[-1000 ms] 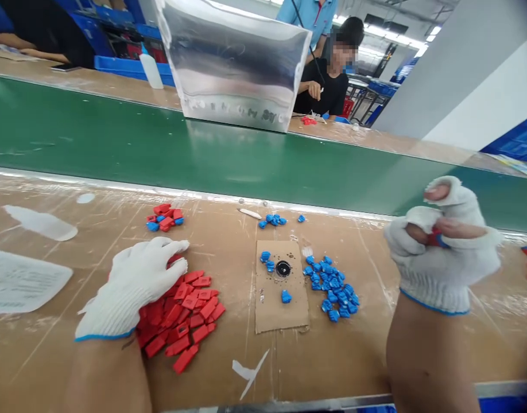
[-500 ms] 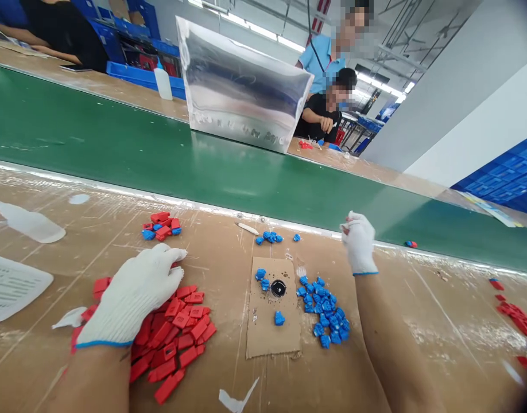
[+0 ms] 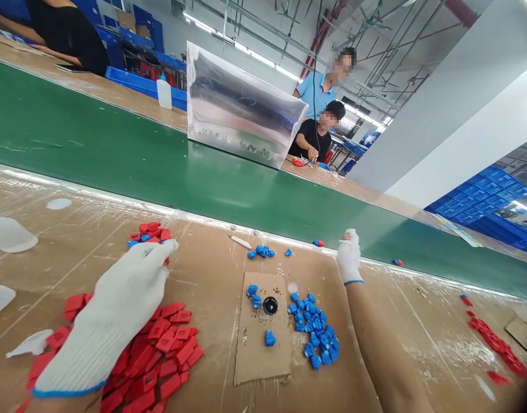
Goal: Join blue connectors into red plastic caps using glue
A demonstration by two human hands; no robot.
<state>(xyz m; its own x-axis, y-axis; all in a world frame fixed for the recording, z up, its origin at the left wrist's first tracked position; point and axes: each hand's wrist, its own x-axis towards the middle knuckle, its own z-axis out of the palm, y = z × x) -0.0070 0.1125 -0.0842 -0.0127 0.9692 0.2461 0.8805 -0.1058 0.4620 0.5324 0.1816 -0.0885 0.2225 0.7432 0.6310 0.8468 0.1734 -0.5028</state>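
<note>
My left hand, in a white knit glove, is over the left pile of red plastic pieces. Its fingers are closed, with a bit of a red piece showing beneath the fingertips. Just beyond the fingers lies a small heap of joined red and blue pieces, partly covered by the glove. My right hand, also gloved, is closed at the near edge of the green belt; whatever it may hold is hidden. Left of it, a red and blue piece rests at the belt's edge.
A cardboard sheet bears a small round black dish and a few blue pieces. Beside it lies a pile of blue pieces. A shiny metal panel stands across the green belt. People are at the far side.
The view has tilted up. My left hand has moved forward from the red pile towards the mixed heap. A red and blue piece now shows at the belt's edge beside my right hand.
</note>
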